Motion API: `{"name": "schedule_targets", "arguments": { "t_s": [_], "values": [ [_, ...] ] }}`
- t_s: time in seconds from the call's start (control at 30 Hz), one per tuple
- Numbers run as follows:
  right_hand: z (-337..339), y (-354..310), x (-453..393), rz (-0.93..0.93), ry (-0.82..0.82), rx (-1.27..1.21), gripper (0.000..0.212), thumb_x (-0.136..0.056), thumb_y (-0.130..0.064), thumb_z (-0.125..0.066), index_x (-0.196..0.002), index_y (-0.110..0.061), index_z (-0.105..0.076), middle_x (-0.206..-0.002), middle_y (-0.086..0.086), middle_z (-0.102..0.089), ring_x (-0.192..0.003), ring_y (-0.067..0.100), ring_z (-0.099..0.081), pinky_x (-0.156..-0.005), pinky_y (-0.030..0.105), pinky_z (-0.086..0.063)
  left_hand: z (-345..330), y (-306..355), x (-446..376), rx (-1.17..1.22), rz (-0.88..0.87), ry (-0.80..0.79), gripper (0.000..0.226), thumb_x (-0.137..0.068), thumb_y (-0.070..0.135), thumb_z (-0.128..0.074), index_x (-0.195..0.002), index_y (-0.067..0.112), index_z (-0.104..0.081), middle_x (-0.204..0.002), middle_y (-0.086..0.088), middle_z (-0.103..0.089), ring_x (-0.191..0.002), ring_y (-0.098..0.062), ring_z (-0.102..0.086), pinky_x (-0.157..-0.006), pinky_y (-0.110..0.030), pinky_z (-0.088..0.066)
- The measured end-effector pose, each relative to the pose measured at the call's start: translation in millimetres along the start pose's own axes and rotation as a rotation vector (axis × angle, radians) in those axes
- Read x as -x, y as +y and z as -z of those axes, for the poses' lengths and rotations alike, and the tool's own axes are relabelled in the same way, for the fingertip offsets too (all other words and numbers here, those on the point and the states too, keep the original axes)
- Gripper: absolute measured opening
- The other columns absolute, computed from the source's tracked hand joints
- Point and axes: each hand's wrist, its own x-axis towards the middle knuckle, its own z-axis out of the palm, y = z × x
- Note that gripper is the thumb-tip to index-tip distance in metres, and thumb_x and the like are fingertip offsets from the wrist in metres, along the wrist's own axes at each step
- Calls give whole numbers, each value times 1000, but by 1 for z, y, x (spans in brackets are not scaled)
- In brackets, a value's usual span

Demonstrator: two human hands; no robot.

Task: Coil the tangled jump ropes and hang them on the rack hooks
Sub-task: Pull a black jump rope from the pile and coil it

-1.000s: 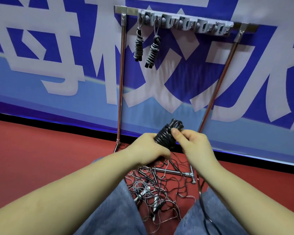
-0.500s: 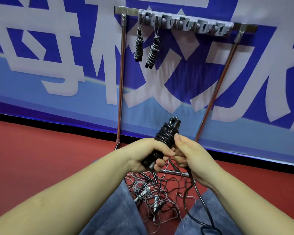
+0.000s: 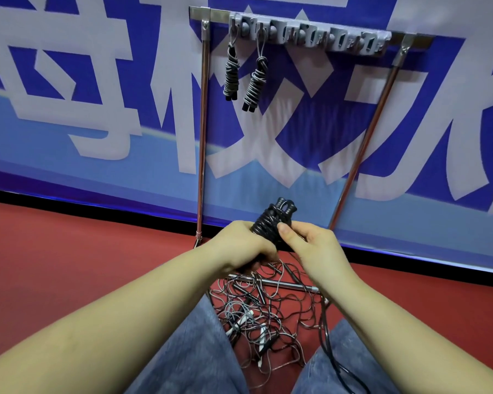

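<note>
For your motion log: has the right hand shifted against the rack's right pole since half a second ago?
Yes. The right hand has risen slightly, toward the top of the black rope bundle, closer to where the right pole meets the floor.

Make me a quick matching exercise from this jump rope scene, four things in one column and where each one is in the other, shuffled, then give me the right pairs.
Things
1. black jump rope bundle
2. two coiled grey jump ropes
3. tangled ropes
4. hook strip

Places
A. loose on the red floor between the knees
B. along the rack's top bar
C. held in the left hand, with the right hand pinching its wraps
D. hanging from the leftmost hooks

Pairs: 1-C, 2-D, 3-A, 4-B
</note>
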Motion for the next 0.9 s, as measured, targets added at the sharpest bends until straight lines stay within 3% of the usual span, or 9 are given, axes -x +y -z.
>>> {"name": "schedule_targets", "arguments": {
  "t_s": [0.07, 0.17, 0.27, 0.37, 0.47, 0.57, 0.63, 0.77, 0.9],
  "values": [
    [3, 2, -3, -27, -104, -23, 23, -96, -30, -48, -82, -29, -66, -50, -17, -55, -47, -1, -50, -49, 9, -35, 3, 1, -1, -2, 4, -3, 26, -72, -5, -66, -62, 12, -48, -51, -5, -47, -40, -16, -37, -43, -20, -28],
    [11, 5, -4, -132, -199, -43, 28, -101, -24, -39, -81, -24, -59, -54, -5, -32, -40, 2, -26, -43, 13, -24, 15, 3, -6, 42, 30, 26, 22, -74, -5, -63, -66, 10, -49, -46, -2, -46, -37, -14, -37, -42, -18, -30],
    [19, 10, -5, -126, -259, 272, 25, -100, -22, -41, -106, -23, -65, -48, -10, -37, -42, 3, -35, -52, 21, -32, 29, 3, -11, -2, 41, 71, 21, -75, -5, -63, -69, 10, -50, -46, -2, -48, -38, -14, -38, -41, -16, -30],
    [17, 3, -3, -85, -298, 593, 26, -99, -31, -43, -96, -21, -67, -46, -8, -46, -46, 4, -43, -49, 18, -32, 33, -1, -17, -155, 53, 110, 18, -71, -4, -66, -70, 9, -54, -51, -5, -50, -41, -17, -39, -42, -20, -31],
    [14, -17, -5, -16, -359, 896, 31, -96, -40, -47, -76, -18, -57, -64, -3, -49, -65, 19, -49, -49, 25, -31, 28, -3, -27, -377, 43, 130, 16, -67, 1, -68, -69, 11, -56, -58, -8, -54, -45, -20, -43, -46, -23, -36],
    [19, -40, -13, 132, -415, 1101, 25, -92, -41, -54, -85, -19, -62, -84, 5, -59, -82, 26, -55, -61, 28, -35, 27, 1, -31, -664, 44, 124, 12, -69, 9, -69, -76, 13, -60, -66, -6, -60, -53, -22, -52, -53, -25, -43],
    [28, -56, -22, 217, -438, 1131, 23, -89, -42, -58, -95, -22, -67, -87, 1, -62, -84, 21, -56, -66, 27, -38, 30, 4, -30, -803, 92, -5, 18, -69, 10, -69, -86, 7, -66, -68, -8, -62, -55, -24, -53, -52, -25, -44],
    [42, -71, -41, 259, -510, 935, 23, -82, -41, -68, -87, -19, -72, -69, -9, -59, -64, 7, -51, -62, 22, -40, 32, 10, -18, -815, 98, -340, 18, -72, 3, -69, -86, 11, -61, -72, -9, -58, -54, -20, -52, -49, -23, -44],
    [48, -63, -54, 184, -568, 674, 23, -78, -40, -72, -79, -17, -73, -65, 4, -57, -54, 8, -43, -53, 16, -34, 31, 20, -4, -825, -34, -423, 22, -72, -1, -68, -74, 16, -54, -60, -1, -55, -47, -14, -49, -45, -16, -39]
  ]
}}
